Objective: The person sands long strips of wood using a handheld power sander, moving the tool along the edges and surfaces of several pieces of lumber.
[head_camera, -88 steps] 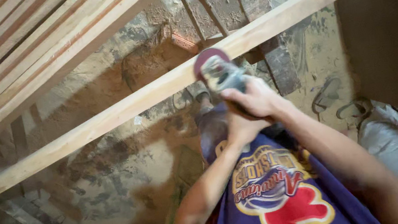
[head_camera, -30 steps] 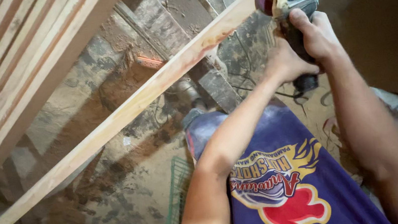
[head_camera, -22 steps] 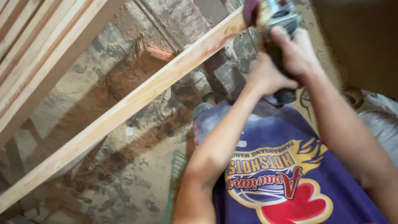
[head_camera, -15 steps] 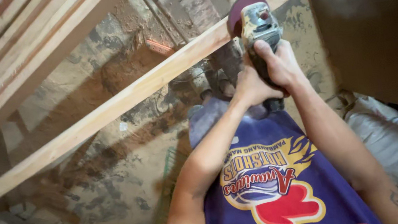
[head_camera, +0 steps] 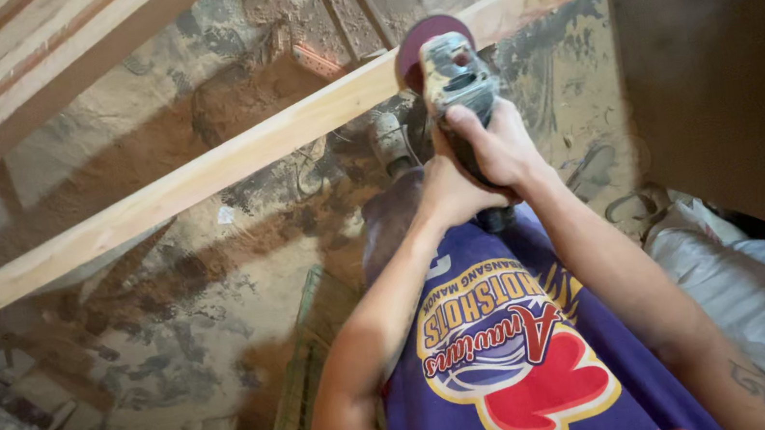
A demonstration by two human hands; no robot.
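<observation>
Grinder [head_camera: 453, 75] slid left along plank [head_camera: 202, 174] above dusty floor [head_camera: 174, 338].

stacked wooden slats [head_camera: 7, 86], white sacks [head_camera: 751, 286], dusty floor [head_camera: 185, 268], brown board [head_camera: 736, 84]

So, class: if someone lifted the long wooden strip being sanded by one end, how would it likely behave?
The wooden strip is long and thin, so it would probably flex and sag. It looks like pale, light wood, likely easy to lift. Its flat faces make rolling unlikely, though the dust on it may make it slippery.
</observation>
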